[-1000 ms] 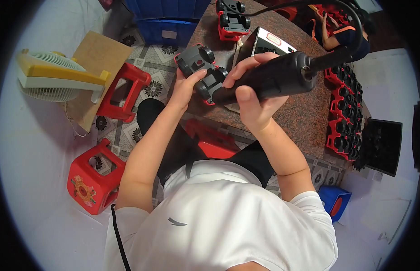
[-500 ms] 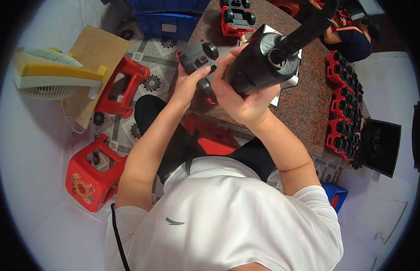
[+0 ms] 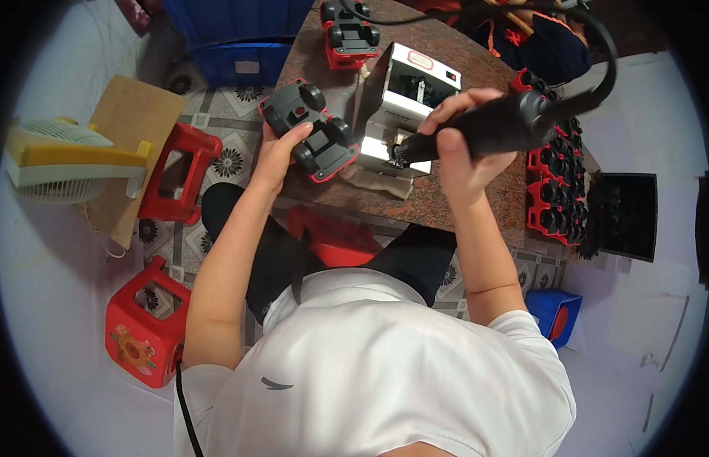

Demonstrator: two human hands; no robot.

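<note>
My left hand [image 3: 275,158] grips a toy car [image 3: 299,135] with a grey underside and red edges, wheels turned up, over the near edge of the table. In my right hand [image 3: 467,169] is a thick black electric screwdriver [image 3: 491,126], its cable looping away from the back end. The tool's tip points left, at the front of a white screw feeder [image 3: 408,113]; whether it touches cannot be made out. Another red and black toy car [image 3: 351,39] lies wheels up at the far side of the table.
Rows of red and black toy cars [image 3: 554,199] line the table's right side, beside a dark monitor [image 3: 628,215]. Beyond the speckled table [image 3: 476,209] another person [image 3: 548,49] sits. Red stools [image 3: 145,324], a fan [image 3: 80,156] and blue bins [image 3: 244,46] stand to the left.
The screwdriver has swung from steeply raised beside the car to nearly level, its tip now at the feeder. The toy car has moved apart from it, and its underside shows more fully.
</note>
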